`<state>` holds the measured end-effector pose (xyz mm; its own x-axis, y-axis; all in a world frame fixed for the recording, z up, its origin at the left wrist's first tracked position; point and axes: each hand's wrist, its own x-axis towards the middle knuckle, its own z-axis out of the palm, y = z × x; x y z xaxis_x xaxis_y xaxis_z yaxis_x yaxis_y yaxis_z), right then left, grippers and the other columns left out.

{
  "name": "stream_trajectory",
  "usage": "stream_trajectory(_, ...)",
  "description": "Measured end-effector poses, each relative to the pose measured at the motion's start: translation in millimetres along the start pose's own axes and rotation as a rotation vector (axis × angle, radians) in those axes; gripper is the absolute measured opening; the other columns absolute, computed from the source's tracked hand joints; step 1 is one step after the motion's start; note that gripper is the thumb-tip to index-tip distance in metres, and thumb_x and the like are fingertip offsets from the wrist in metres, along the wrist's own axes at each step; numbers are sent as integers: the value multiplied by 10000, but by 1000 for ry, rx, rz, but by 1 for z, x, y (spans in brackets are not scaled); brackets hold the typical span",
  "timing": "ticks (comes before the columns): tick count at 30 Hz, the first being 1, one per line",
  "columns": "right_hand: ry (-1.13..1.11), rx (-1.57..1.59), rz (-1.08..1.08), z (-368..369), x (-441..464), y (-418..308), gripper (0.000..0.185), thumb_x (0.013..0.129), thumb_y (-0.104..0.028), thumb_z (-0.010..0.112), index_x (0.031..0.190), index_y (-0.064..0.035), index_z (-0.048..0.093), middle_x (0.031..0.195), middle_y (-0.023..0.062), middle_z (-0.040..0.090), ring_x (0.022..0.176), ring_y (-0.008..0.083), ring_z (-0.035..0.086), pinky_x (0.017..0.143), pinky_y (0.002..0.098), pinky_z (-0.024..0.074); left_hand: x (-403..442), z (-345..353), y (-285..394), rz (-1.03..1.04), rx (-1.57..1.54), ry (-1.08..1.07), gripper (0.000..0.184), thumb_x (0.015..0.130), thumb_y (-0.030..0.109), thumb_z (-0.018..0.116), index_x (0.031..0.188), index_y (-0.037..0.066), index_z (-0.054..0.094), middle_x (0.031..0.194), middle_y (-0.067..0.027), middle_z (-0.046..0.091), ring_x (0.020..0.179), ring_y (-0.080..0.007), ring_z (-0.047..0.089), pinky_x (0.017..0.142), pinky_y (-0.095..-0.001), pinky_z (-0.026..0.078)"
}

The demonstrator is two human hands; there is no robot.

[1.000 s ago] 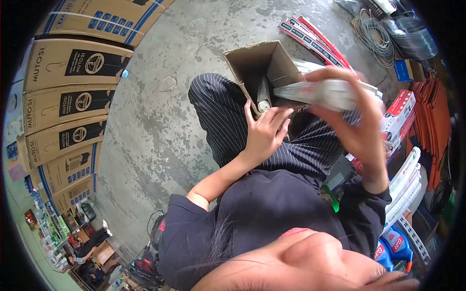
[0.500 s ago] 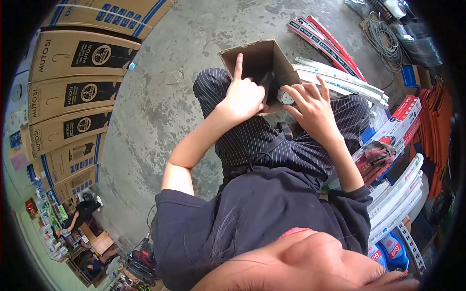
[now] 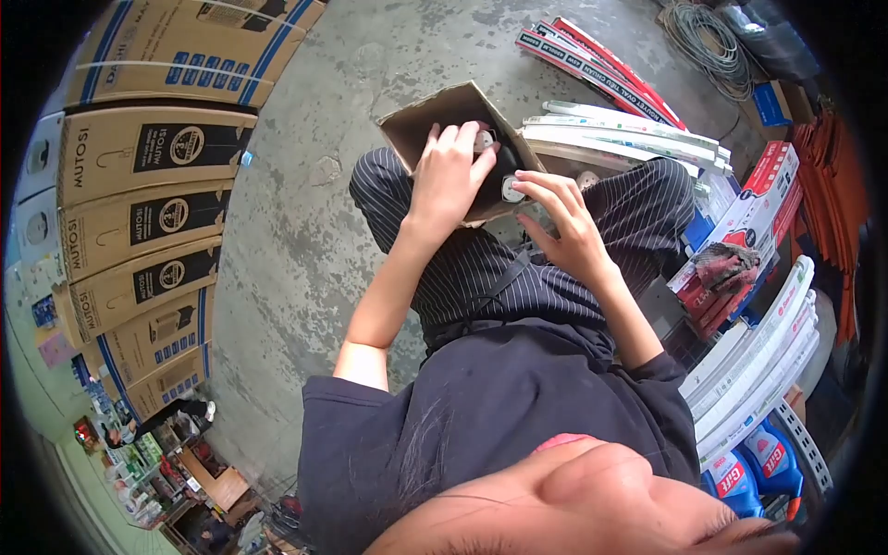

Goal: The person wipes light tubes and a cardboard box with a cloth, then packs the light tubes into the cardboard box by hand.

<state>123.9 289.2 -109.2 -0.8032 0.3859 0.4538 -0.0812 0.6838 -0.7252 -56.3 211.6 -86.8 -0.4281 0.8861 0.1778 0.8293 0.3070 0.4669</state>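
Note:
A cardboard box stands open-topped between my legs. Inside it are dark objects with round white ends marked by small dark dots. My left hand reaches into the box, its thumb and fingers closed around one white-ended object. Beside the box's right side is my right hand, fingers spread, its fingertips touching a second white-ended object. The lower parts of both objects are hidden in the box, so I cannot tell their kind.
Long white packages and red-and-white cartons lie past my right knee. Tall MUTOSI cartons line the left. To the right are a glove, blue bottles and a cable coil. A person is at far lower left.
My left hand has gone from the box's rim, index finger extended, to inside it around a white-ended object. The box has shifted left in view. My right hand stays by the other white-ended object.

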Motion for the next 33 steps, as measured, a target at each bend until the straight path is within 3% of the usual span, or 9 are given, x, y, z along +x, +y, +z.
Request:
stream_trajectory(5,92,107,64,-3,-8,7,510,736,-9,683,1213,-22,502,1175,127,562,1050,315,538,929,385,433,7,-22,14,46,-63,3,284,873,259,589,1056,42,581,912,-171,595,890,-356,559,945,-467,402)
stream_trajectory(7,176,176,72,0,-9,10,487,743,-8,681,1200,-18,512,1152,132,573,1045,305,550,915,382,438,8,-22,18,148,-28,-87,266,877,242,584,1056,45,586,923,-173,600,885,-338,570,793,-406,454)
stream_trajectory(10,278,231,83,-8,-6,11,449,752,0,675,1176,-13,527,1116,140,584,1040,288,561,900,370,444,2,1,23,19,11,-202,314,865,301,594,1050,47,576,965,-173,591,853,-366,587,770,-435,476)
stream_trajectory(13,452,-33,84,-42,-12,43,395,774,10,654,1151,-8,537,1116,142,581,1038,266,568,885,352,454,-3,10,31,-28,-1,-228,357,866,358,583,1063,61,575,983,-154,587,848,-357,609,713,-433,502)
stream_trajectory(17,866,-33,549,-110,-52,122,316,841,-58,597,1149,-14,543,1141,129,566,994,236,574,858,336,458,1,6,34,-29,-70,-326,494,835,420,615,1142,38,554,1060,-166,559,930,-355,600,766,-428,494)
stream_trajectory(19,960,-246,798,-140,-91,176,332,831,-93,605,1150,-25,545,1107,138,568,971,244,572,858,335,457,2,3,36,12,-117,-327,584,788,451,663,1162,20,538,1088,-185,543,956,-368,589,789,-424,490)
stream_trajectory(23,593,-671,1089,-161,-186,299,581,698,-282,738,1183,-51,516,1183,202,517,1092,364,509,938,429,410,5,4,33,26,-130,-365,679,702,450,743,1171,12,520,1111,-197,533,971,-379,581,804,-422,490)
stream_trajectory(27,160,-914,952,-150,-162,292,734,604,-267,818,1251,-168,485,1333,93,436,1236,296,404,1005,445,362,9,7,34,-51,-110,-376,655,709,435,743,1164,19,524,1111,-192,535,969,-374,583,803,-423,491)
stream_trajectory(33,-98,-1120,853,-140,-163,312,820,581,-256,824,1299,-209,431,1273,61,425,1199,261,409,1012,509,341,13,8,34,-20,-18,-346,638,715,444,732,1148,22,527,1120,-186,543,962,-379,582,796,-428,490)
